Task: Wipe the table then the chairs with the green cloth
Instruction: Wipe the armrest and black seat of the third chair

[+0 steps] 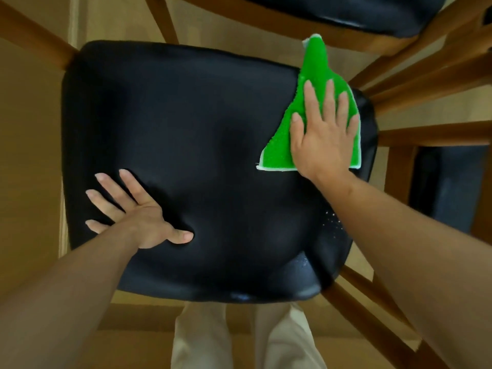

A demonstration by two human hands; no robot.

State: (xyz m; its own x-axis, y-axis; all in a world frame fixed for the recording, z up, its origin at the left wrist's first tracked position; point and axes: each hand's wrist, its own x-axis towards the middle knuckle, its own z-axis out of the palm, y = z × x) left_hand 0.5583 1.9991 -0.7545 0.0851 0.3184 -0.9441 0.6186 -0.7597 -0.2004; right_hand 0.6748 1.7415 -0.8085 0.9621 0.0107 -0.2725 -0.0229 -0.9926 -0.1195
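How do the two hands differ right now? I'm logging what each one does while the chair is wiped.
The right hand presses flat on the green cloth at the far right edge of the black seat; the left hand rests on bare seat, near left. The right hand's fingers lie close together; the left hand's are spread wide. Both are open, palm down, fingers straight.

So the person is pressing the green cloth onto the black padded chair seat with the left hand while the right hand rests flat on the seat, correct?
Not quite: the hands are swapped. In the head view the right hand presses the green cloth onto the black padded chair seat near its far right corner, fingers straight, while the left hand rests flat on the seat's near left part.
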